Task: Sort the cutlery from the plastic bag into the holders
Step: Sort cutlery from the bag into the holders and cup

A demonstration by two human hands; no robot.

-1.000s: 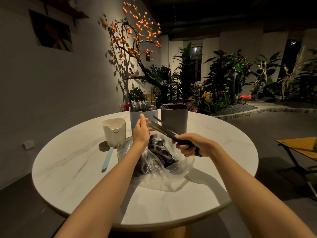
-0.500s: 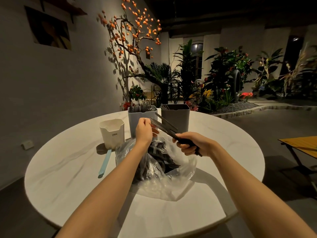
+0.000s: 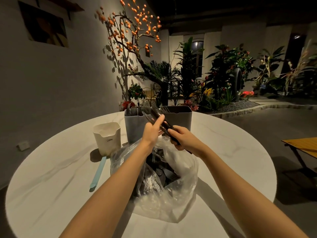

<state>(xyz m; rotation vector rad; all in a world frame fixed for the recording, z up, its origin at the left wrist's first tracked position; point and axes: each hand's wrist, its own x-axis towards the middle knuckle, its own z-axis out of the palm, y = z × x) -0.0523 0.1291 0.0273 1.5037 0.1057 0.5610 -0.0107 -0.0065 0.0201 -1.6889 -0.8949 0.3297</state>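
A clear plastic bag (image 3: 180, 194) full of dark cutlery lies open in the middle of the round table. Above it my right hand (image 3: 184, 139) grips a bundle of dark forks (image 3: 155, 115) by the handles, tines pointing up and away. My left hand (image 3: 152, 129) pinches one fork of that bundle near the tines. Behind stand three holders: a white one (image 3: 107, 138) at the left, a blue-grey one (image 3: 133, 127) with forks standing in it, and a dark grey one (image 3: 180, 117) with cutlery inside.
A light blue utensil (image 3: 97, 172) lies flat on the white marble table (image 3: 51, 194) beside the white holder. A wooden side table (image 3: 301, 146) stands off to the right. Plants and a wall lie beyond the table's far edge.
Both hands have lifted the fork bundle higher and closer to the holders. My left hand has shifted from the bag's edge onto the forks.
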